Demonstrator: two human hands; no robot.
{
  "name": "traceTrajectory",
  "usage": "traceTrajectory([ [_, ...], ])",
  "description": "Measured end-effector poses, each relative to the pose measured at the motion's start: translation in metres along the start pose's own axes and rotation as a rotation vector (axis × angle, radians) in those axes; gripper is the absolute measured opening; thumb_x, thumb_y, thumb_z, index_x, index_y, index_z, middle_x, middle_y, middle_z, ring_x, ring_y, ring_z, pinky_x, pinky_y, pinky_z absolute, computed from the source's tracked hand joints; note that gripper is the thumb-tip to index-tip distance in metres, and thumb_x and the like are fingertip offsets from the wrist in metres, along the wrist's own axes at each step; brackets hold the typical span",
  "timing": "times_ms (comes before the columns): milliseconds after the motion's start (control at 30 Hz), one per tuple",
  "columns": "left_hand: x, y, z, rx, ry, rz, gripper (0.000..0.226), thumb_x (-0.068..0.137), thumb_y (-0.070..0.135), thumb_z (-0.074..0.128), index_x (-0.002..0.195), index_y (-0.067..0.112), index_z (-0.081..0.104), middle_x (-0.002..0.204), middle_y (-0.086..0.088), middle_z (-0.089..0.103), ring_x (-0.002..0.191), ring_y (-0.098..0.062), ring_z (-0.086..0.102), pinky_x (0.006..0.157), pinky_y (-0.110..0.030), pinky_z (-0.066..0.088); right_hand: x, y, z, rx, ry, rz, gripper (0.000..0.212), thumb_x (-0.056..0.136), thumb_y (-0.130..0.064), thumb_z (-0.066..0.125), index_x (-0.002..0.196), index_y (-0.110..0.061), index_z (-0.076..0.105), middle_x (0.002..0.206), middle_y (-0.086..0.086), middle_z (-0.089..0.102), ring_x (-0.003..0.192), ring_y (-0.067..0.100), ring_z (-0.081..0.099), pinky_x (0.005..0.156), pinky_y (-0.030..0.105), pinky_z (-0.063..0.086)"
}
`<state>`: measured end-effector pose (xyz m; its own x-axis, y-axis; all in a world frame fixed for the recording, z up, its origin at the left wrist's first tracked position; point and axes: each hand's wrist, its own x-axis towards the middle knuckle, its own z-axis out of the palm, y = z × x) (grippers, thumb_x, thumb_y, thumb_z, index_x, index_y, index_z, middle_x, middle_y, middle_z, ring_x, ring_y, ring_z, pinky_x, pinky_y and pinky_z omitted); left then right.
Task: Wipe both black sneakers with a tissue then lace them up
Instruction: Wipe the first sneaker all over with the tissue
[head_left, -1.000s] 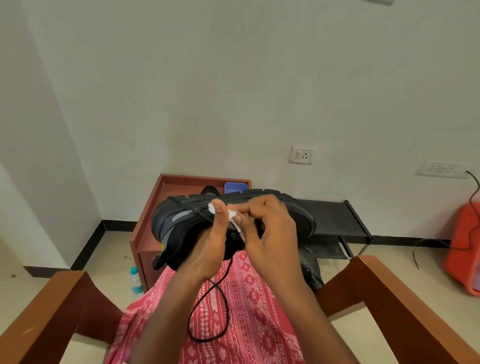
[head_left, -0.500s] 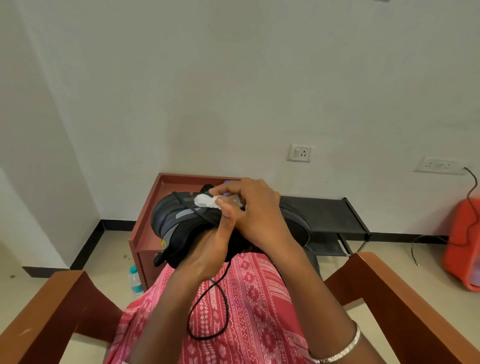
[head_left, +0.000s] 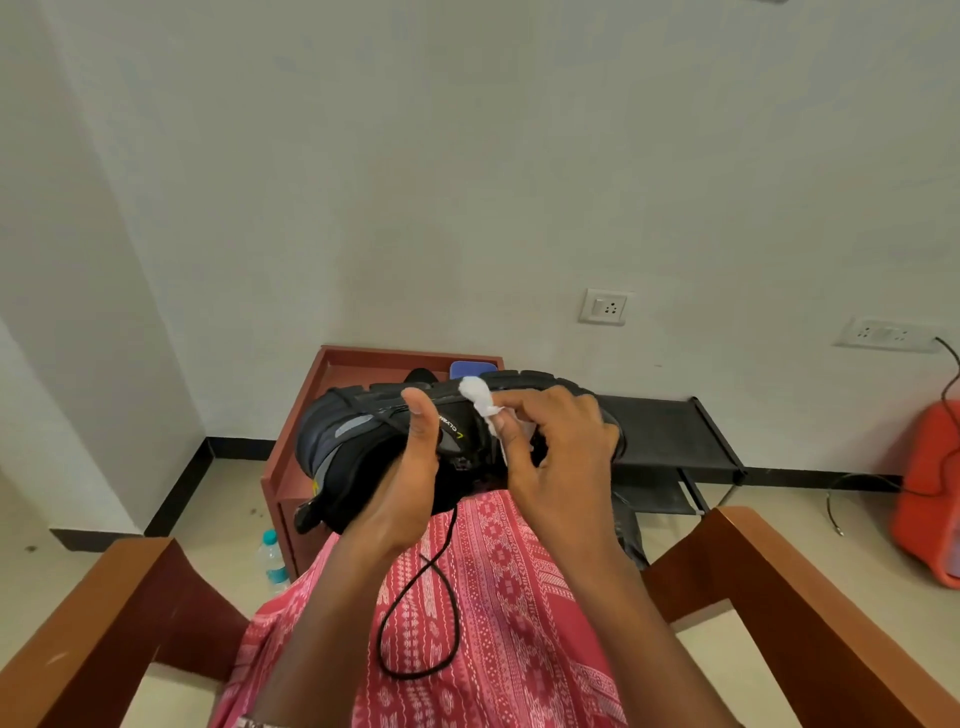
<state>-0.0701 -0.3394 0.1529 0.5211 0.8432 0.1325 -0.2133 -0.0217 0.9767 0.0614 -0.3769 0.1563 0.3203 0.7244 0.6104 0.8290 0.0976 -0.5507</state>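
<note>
Fingers (head_left: 511, 415) pinch tissue (head_left: 477, 393) against sneaker (head_left: 353, 447)

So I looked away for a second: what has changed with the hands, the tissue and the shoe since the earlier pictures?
The right hand has slid the white tissue rightward along the edge of the black sneaker, and its fingers now spread over the shoe's side. The left hand keeps its grip on the sneaker, thumb pressed on top. The sneaker stays sole-up over the lap, and the black lace still dangles in a loop.

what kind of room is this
Likely a room in a home: plain white walls with a wall socket, a low wooden cabinet beside a black shoe rack, and wooden chair arms around the seated person's lap.
</note>
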Motion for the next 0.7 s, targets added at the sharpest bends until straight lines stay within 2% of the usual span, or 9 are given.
traceTrajectory([
  [100, 0.000, 0.003, 0.000, 0.021, 0.019, -0.007, 0.116, 0.056, 0.102, 0.027, 0.133, 0.023, 0.063, 0.123, -0.001, 0.072, 0.119, -0.018, 0.066, 0.101, -0.039, 0.052, -0.008, -0.007, 0.002, 0.010, 0.043, -0.021, 0.014, 0.096, -0.031, 0.059, 0.106, -0.034, 0.068, 0.091, -0.018, 0.061, 0.090, 0.010, 0.049, 0.075, 0.038, 0.037],
  [200, -0.001, 0.006, -0.001, 0.030, 0.076, -0.055, 0.099, 0.060, 0.089, 0.014, 0.099, 0.023, 0.078, 0.100, -0.002, 0.079, 0.102, -0.018, 0.073, 0.089, -0.029, 0.057, -0.024, -0.025, 0.001, 0.164, -0.013, -0.059, 0.013, 0.099, -0.030, 0.059, 0.106, -0.037, 0.068, 0.090, -0.021, 0.062, 0.089, 0.007, 0.051, 0.074, 0.040, 0.045],
  [300, -0.001, 0.009, -0.002, 0.039, 0.093, -0.061, 0.092, 0.061, 0.085, 0.011, 0.082, 0.030, 0.082, 0.095, -0.004, 0.079, 0.099, -0.016, 0.074, 0.094, -0.033, 0.055, -0.028, -0.033, 0.001, 0.171, -0.028, -0.107, 0.014, 0.097, -0.029, 0.061, 0.106, -0.034, 0.071, 0.089, -0.021, 0.062, 0.090, 0.008, 0.052, 0.075, 0.037, 0.043],
  [367, -0.001, 0.007, -0.004, 0.002, 0.076, -0.044, 0.092, 0.060, 0.090, 0.015, 0.086, 0.032, 0.082, 0.096, -0.006, 0.079, 0.095, -0.017, 0.075, 0.087, -0.032, 0.059, -0.019, -0.025, 0.004, 0.084, 0.000, -0.116, 0.013, 0.095, -0.028, 0.063, 0.103, -0.034, 0.071, 0.089, -0.020, 0.060, 0.090, 0.009, 0.049, 0.073, 0.033, 0.037],
  [400, -0.001, 0.006, -0.005, -0.012, 0.060, -0.032, 0.096, 0.058, 0.095, 0.019, 0.095, 0.031, 0.080, 0.101, -0.006, 0.078, 0.097, -0.016, 0.074, 0.085, -0.030, 0.059, -0.013, -0.019, 0.006, 0.028, 0.030, -0.103, 0.014, 0.094, -0.026, 0.065, 0.103, -0.033, 0.072, 0.091, -0.017, 0.059, 0.091, 0.010, 0.047, 0.073, 0.032, 0.034],
  [467, 0.001, 0.003, -0.005, -0.042, 0.036, 0.002, 0.111, 0.052, 0.103, 0.030, 0.121, 0.027, 0.071, 0.117, -0.005, 0.075, 0.110, -0.018, 0.071, 0.090, -0.030, 0.058, -0.004, -0.007, 0.009, -0.043, 0.097, -0.047, 0.015, 0.090, -0.018, 0.069, 0.101, -0.027, 0.074, 0.096, -0.011, 0.059, 0.093, 0.011, 0.045, 0.075, 0.027, 0.033],
  [533, 0.003, 0.001, -0.005, -0.047, 0.037, 0.015, 0.120, 0.050, 0.104, 0.035, 0.134, 0.022, 0.062, 0.123, -0.002, 0.072, 0.115, -0.018, 0.068, 0.093, -0.029, 0.057, -0.001, -0.002, 0.011, -0.034, 0.119, -0.019, 0.017, 0.089, -0.010, 0.070, 0.102, -0.021, 0.075, 0.098, -0.008, 0.061, 0.093, 0.011, 0.047, 0.080, 0.012, 0.033],
  [633, 0.002, 0.002, -0.003, 0.002, 0.030, -0.004, 0.118, 0.052, 0.104, 0.032, 0.128, 0.021, 0.067, 0.120, -0.006, 0.073, 0.112, -0.019, 0.070, 0.095, -0.033, 0.057, -0.013, -0.009, 0.011, 0.059, 0.058, -0.052, 0.023, 0.092, -0.003, 0.064, 0.108, -0.017, 0.073, 0.101, -0.008, 0.064, 0.096, 0.011, 0.055, 0.083, 0.006, 0.037],
  [700, 0.000, 0.005, -0.001, 0.034, 0.070, -0.024, 0.100, 0.064, 0.096, 0.022, 0.104, 0.022, 0.077, 0.103, -0.007, 0.078, 0.100, -0.017, 0.074, 0.084, -0.026, 0.059, -0.025, -0.022, 0.011, 0.131, 0.036, -0.083, 0.028, 0.091, 0.001, 0.062, 0.109, -0.018, 0.072, 0.102, -0.010, 0.065, 0.098, 0.008, 0.056, 0.083, 0.009, 0.041],
])
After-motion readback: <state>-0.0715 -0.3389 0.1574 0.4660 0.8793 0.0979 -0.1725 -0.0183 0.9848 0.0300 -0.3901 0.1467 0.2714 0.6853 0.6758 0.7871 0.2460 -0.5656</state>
